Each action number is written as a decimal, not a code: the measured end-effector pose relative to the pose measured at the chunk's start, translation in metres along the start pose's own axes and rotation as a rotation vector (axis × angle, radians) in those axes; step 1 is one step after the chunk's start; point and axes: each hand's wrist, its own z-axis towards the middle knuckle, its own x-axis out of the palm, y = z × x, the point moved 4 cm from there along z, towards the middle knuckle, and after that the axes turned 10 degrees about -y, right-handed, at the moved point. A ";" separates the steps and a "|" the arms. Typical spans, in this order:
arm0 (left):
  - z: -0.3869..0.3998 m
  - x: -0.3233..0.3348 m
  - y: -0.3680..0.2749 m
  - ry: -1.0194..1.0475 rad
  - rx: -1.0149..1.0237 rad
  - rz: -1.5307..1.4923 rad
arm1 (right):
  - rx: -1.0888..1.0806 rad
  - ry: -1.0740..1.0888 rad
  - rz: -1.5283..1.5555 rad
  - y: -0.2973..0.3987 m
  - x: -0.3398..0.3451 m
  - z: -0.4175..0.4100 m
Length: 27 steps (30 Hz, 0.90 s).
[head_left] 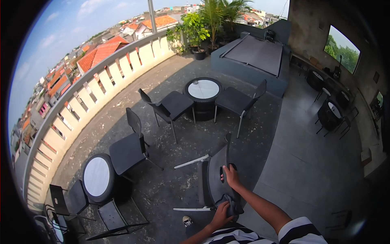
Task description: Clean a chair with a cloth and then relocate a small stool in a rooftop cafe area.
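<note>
A black chair with pale metal legs (214, 174) is tilted in front of me, its curved backrest towards my body. My right hand (232, 177) grips the backrest, with fingers through the handle slot. A dark grey cloth (233, 206) lies bunched against the lower end of the backrest, and my left hand (221, 215) presses and holds it there. Part of the cloth hides the backrest's edge.
Ahead stands a round tire table (203, 89) between black chairs (235, 100). Another tire table (97, 177) is at left, with a chair (128, 151) beside it and more around. A balustrade (100, 80) borders the left; a low grey structure (253, 53) stands beyond.
</note>
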 end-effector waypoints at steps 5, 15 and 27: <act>-0.020 -0.002 0.042 -0.018 -0.167 0.112 | 0.016 0.030 -0.002 0.008 0.005 -0.004; -0.009 -0.012 0.035 0.075 -0.166 0.019 | 0.033 0.032 0.035 -0.003 -0.002 0.002; 0.019 0.018 0.017 -0.017 -0.136 -0.174 | -0.004 0.038 0.041 -0.018 -0.038 0.025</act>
